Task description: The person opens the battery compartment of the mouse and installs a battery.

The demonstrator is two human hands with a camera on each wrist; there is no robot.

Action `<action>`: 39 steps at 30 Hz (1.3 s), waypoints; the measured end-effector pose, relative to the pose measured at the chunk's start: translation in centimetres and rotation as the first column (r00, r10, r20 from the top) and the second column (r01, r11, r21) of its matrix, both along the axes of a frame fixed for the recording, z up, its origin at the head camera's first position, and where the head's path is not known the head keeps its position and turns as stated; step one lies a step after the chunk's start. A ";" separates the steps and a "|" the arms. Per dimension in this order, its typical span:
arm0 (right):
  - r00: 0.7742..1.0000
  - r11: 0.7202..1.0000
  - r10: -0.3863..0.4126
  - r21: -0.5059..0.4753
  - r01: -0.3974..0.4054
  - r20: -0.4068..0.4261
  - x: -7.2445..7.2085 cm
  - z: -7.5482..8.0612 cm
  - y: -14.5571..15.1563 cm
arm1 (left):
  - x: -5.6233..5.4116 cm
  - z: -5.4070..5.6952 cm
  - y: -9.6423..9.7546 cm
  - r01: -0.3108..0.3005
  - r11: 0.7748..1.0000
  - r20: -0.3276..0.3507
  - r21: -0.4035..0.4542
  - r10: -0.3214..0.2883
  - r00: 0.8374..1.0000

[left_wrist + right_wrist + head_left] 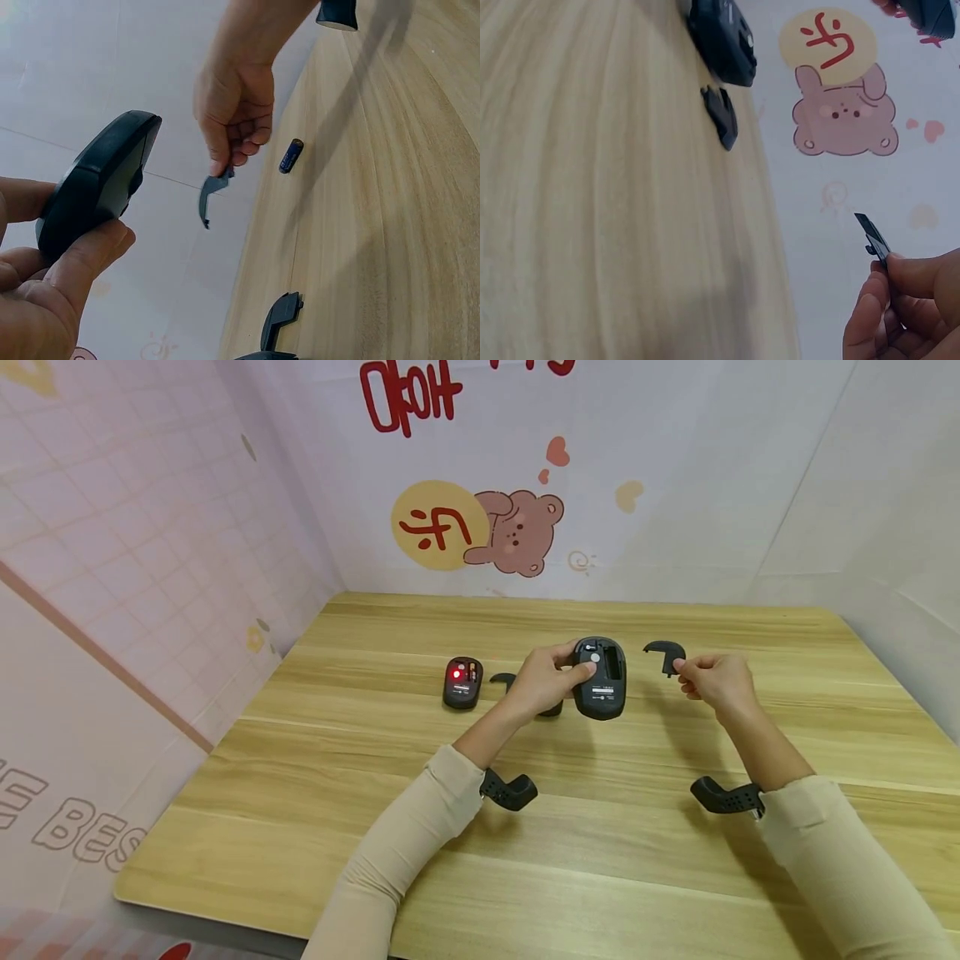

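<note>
My left hand (542, 681) grips a black computer mouse (600, 693) above the table, thumb on its underside, which faces the head camera. Its battery compartment is uncovered and dark inside. To the right, my right hand (716, 683) pinches a thin black battery cover (667, 654) by one end, apart from the mouse. On the table at left, another mouse (462, 693) lies upside down, with a glowing red light and a battery in its compartment. A second cover (281, 315) lies on the table, partly hidden by my left hand in the head view.
A dark blue battery (291, 156) lies on the wooden table (360, 793). Beyond my left wrist a dark object (552, 710) is mostly hidden; its kind is unclear. Black wrist mounts (510, 792) jut inward from both sleeves. A printed cloth wall (675, 543) stands behind the table.
</note>
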State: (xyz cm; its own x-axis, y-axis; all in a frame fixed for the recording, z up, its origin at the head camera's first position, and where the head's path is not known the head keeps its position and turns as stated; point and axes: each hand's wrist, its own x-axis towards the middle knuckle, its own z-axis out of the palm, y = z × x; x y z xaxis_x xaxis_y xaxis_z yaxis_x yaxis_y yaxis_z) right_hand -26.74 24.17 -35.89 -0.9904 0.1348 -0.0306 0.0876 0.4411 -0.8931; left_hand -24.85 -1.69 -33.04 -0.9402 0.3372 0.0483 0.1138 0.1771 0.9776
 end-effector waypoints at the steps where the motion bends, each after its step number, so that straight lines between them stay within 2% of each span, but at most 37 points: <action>1: 1.000 1.000 0.002 0.006 -0.002 0.011 -0.1 -0.2 0.1 | 0.0 0.1 0.0 -0.001 1.000 -0.003 0.001 0.001 1.000; 7: 0.998 0.995 0.014 0.098 -0.019 0.059 -0.6 -1.3 0.5 | 0.0 0.5 0.0 -0.015 1.000 -0.011 0.017 0.015 1.000; 12: 0.995 0.978 0.034 0.202 -0.052 0.090 -0.6 -2.2 1.2 | -0.1 0.7 0.0 -0.034 0.999 -0.014 0.020 0.034 0.999; 19: 0.979 0.974 0.116 0.171 -0.145 0.170 -0.8 -3.1 2.2 | -0.1 0.8 0.1 -0.043 0.999 -0.012 0.021 0.043 0.999; 25: 0.961 0.960 0.163 0.190 -0.206 0.222 -1.2 -3.5 2.7 | -0.1 0.6 0.0 -0.019 0.999 -0.019 0.027 0.020 1.000; 39: 0.946 0.932 0.197 0.250 -0.262 0.256 -1.7 -3.8 2.9 | -0.2 0.2 -0.1 -0.012 1.000 -0.018 -0.015 0.011 1.000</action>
